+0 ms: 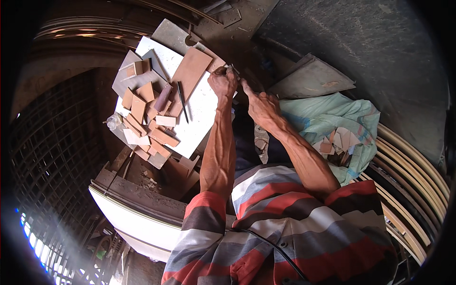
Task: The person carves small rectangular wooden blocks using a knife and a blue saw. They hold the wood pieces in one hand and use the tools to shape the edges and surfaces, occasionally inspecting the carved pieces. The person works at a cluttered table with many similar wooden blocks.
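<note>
My left hand [223, 84] is closed in a pinch beside the right edge of a white board [202, 114]. A small greyish piece shows at its fingertips, too small to name. Just to the right, my right hand [263, 107] points its index finger toward the left one, with its other fingers curled; what they hold, if anything, is hidden. Many small brown wood-like pieces [138, 108] lie heaped on the board's left part. A larger brown panel [192, 64] lies near my left hand, with a black pen-like stick [182, 102] below it.
A pale green sack [323, 109] with board scraps [339, 141] lies at my right. Long curved-looking strips [413, 166] run along the far right. A grey board [311, 76] leans beyond the sack. A metal grille [52, 128] stands at left, and a white-faced bench edge [137, 221] at lower left.
</note>
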The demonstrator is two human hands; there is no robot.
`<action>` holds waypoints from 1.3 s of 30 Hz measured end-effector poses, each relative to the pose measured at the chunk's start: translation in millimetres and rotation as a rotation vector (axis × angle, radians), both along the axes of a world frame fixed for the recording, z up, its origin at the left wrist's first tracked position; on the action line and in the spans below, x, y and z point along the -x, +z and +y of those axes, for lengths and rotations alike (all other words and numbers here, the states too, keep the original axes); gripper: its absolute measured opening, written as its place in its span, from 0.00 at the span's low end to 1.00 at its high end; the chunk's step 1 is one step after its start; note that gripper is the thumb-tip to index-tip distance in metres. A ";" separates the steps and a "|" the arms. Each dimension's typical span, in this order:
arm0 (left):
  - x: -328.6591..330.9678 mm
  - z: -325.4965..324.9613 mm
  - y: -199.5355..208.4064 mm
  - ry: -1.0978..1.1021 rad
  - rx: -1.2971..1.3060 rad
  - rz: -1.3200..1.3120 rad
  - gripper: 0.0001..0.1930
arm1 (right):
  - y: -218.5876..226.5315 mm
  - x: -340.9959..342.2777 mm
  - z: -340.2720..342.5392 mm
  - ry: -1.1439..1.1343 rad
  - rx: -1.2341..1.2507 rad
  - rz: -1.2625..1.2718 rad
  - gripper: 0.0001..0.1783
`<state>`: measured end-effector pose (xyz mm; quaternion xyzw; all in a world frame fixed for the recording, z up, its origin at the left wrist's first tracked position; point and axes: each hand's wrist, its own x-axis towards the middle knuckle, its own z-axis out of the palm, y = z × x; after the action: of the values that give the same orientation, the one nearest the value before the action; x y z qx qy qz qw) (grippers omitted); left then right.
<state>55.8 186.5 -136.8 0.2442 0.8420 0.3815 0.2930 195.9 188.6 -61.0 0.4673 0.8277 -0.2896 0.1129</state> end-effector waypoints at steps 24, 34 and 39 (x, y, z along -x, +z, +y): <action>-2.6 2.0 10.5 -0.016 0.048 0.051 0.15 | 2.7 3.2 8.6 0.010 0.040 0.029 0.32; -4.5 3.1 6.9 -0.022 0.050 0.062 0.14 | 11.1 0.1 6.6 -0.017 0.109 -0.037 0.32; -4.9 7.0 7.5 -0.069 0.068 0.113 0.14 | -26.6 10.7 19.5 0.047 -0.045 0.097 0.34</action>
<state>60.8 193.5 -129.3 0.2840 0.8607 0.3282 0.2661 185.2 208.1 -87.6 0.4353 0.8493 -0.2905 0.0688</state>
